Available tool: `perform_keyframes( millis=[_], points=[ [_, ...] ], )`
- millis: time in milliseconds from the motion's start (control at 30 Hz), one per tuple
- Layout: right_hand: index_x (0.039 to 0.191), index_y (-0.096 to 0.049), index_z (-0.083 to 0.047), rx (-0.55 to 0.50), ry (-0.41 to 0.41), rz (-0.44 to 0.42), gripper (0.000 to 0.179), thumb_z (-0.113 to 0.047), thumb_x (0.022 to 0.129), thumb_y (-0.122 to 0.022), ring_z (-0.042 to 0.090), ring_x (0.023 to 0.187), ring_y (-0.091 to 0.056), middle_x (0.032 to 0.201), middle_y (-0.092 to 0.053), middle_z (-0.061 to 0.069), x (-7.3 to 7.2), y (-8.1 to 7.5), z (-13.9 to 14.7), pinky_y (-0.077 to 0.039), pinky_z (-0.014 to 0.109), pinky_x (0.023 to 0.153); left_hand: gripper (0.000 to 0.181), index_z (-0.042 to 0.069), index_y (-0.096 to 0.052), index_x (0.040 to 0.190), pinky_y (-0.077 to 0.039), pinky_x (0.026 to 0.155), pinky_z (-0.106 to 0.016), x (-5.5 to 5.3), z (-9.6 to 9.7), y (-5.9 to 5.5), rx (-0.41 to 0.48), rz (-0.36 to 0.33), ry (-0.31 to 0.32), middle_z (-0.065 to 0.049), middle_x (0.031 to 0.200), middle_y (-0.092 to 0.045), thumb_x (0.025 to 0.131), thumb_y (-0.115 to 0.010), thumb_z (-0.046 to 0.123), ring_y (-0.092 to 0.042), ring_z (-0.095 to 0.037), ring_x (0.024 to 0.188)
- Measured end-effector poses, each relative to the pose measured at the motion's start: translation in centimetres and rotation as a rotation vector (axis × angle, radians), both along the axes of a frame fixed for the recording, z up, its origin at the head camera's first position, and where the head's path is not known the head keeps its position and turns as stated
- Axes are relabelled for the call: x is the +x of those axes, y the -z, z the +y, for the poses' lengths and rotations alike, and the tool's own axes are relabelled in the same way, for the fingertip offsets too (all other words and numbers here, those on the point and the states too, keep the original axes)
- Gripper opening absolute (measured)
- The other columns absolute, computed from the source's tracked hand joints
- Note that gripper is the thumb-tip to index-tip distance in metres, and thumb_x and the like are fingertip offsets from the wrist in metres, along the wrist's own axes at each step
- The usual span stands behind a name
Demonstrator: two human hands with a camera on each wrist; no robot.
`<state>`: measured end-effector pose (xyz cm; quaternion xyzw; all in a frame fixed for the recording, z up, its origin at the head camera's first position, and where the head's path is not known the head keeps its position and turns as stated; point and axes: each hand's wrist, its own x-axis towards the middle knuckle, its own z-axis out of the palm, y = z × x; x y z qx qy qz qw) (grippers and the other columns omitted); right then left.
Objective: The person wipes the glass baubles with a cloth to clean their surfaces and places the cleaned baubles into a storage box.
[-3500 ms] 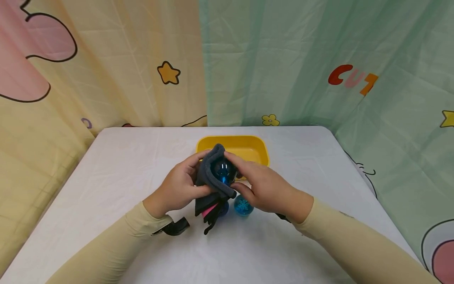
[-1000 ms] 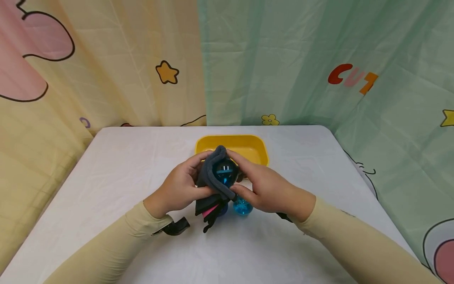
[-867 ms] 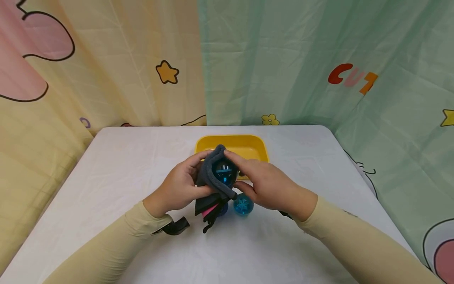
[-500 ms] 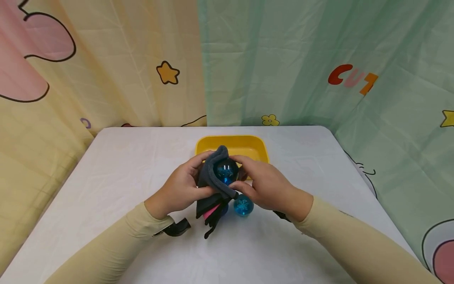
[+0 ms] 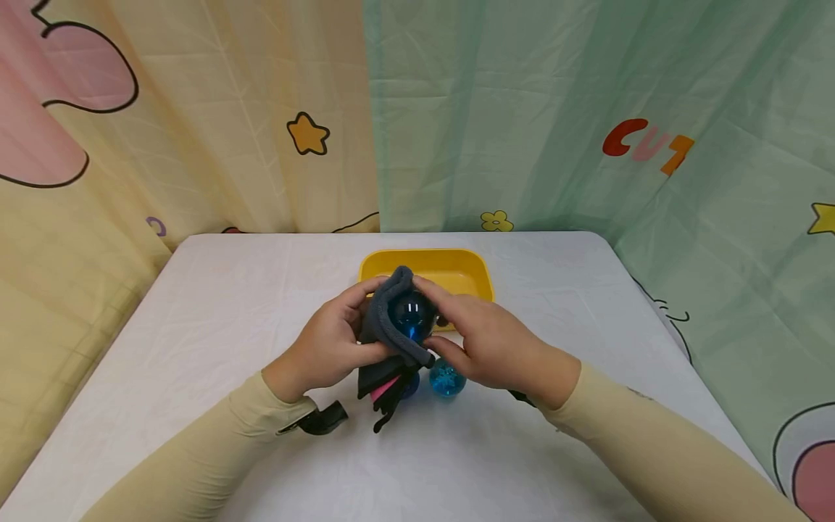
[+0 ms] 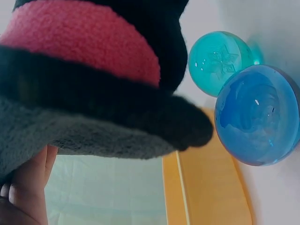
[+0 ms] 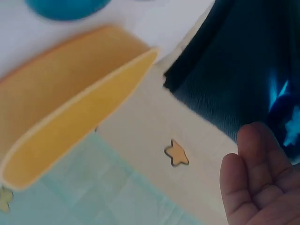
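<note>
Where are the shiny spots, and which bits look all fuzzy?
Head view: bright glints on the dark blue ball in the gray cloth; left wrist view: small white glints on the teal ball and the blue ball near it, with the cloth's black edge blurry; right wrist view: the yellow tray looks soft-edged, and the cloth is very dark.

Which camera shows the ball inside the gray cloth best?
The head view: the ball shows its shiny front in the gray cloth. The right wrist view catches only a dark part at the edge; the left misses it.
</note>
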<state>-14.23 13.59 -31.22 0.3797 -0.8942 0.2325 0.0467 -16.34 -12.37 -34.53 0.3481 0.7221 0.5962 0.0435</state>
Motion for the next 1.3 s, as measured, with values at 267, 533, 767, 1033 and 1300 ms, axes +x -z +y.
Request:
perform_keyframes(
  millis=[267,533,767,1033,1300],
  points=[
    [0.150,-0.053,-0.006,0.034,-0.034,0.291,0.070,-0.022,0.090,-0.085,0.018,0.087,-0.070,0.101,-0.076,0.003,-0.17,-0.12,0.37,-0.062,0.033,0.080,0.076,0.003,-0.044,0.155,-0.060,0.096,-0.025,0.21,0.13,-0.20,-0.013,0.014,-0.006,-0.020,0.135,-0.068,0.088,-0.078,-0.008,-0.071,-0.018,0.108],
    [0.141,-0.056,-0.004,-0.186,0.123,-0.213,0.051,-0.027,0.099,-0.076,0.008,0.076,-0.065,0.091,-0.076,-0.002,0.33,0.45,-0.48,-0.058,0.025,0.064,0.075,0.005,-0.045,0.154,-0.062,0.092,-0.026,0.39,0.36,-0.04,-0.049,0.026,-0.023,-0.019,0.132,-0.069,0.089,-0.079,-0.005,-0.070,-0.020,0.102],
    [0.161,-0.039,-0.010,-0.143,0.024,-0.132,0.072,-0.024,0.101,-0.074,0.012,0.105,-0.072,0.134,-0.071,0.003,0.14,0.49,-0.18,-0.062,0.031,0.094,0.076,0.003,-0.045,0.154,-0.062,0.090,-0.026,0.28,0.04,-0.03,-0.039,0.050,-0.048,-0.019,0.131,-0.070,0.087,-0.081,-0.005,-0.071,-0.020,0.101],
    [0.154,-0.050,-0.009,0.005,-0.045,0.300,0.073,-0.019,0.090,-0.085,0.018,0.091,-0.071,0.107,-0.077,0.004,-0.29,0.22,0.46,-0.063,0.033,0.083,0.075,0.004,-0.045,0.154,-0.061,0.095,-0.026,0.25,0.00,-0.13,-0.016,0.039,-0.022,-0.019,0.132,-0.070,0.088,-0.079,-0.007,-0.071,-0.020,0.106],
    [0.134,-0.062,-0.005,-0.237,0.105,-0.273,0.035,-0.024,0.105,-0.068,0.010,0.082,-0.069,0.096,-0.078,-0.001,0.23,0.75,-0.36,-0.060,0.025,0.071,0.075,0.007,-0.045,0.154,-0.063,0.090,-0.028,0.49,0.31,-0.03,-0.058,0.032,-0.031,-0.018,0.130,-0.070,0.089,-0.080,-0.004,-0.069,-0.022,0.098]
  ],
)
